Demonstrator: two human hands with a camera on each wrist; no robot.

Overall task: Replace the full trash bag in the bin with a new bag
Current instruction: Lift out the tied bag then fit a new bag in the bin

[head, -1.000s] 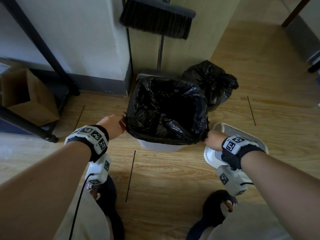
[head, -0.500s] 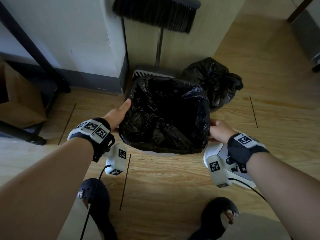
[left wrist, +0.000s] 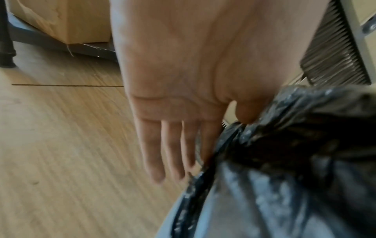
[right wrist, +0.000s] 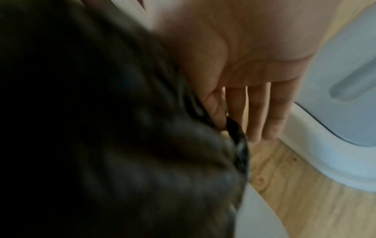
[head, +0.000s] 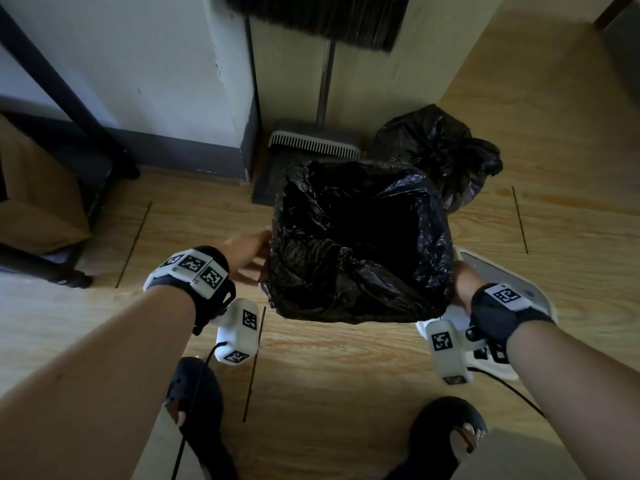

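A new black bag (head: 360,244) lines the bin, its mouth open and its hem folded down over the rim. My left hand (head: 247,259) is at the bin's left side. In the left wrist view its thumb (left wrist: 244,112) presses on the fold while its straight fingers (left wrist: 173,153) point down the outside, the index half under the bag (left wrist: 295,145). At the right side, my right hand (head: 462,284) has its index finger (right wrist: 213,107) hooked under the hem (right wrist: 240,145), and its thumb is hidden. The pale bin wall (left wrist: 203,217) shows below the hem. The full tied bag (head: 436,150) sits behind on the right.
The white bin lid (head: 502,271) lies on the wooden floor under my right wrist. A broom and dustpan (head: 315,143) lean on the wall behind the bin. A cardboard box (head: 38,202) and a black frame leg (head: 69,98) stand at the left. My slippers (head: 194,410) are near.
Both hands have moved from the bin's near corners to its sides and turned fingers-down. The bag's hem has come lower and now hides the white front of the bin.
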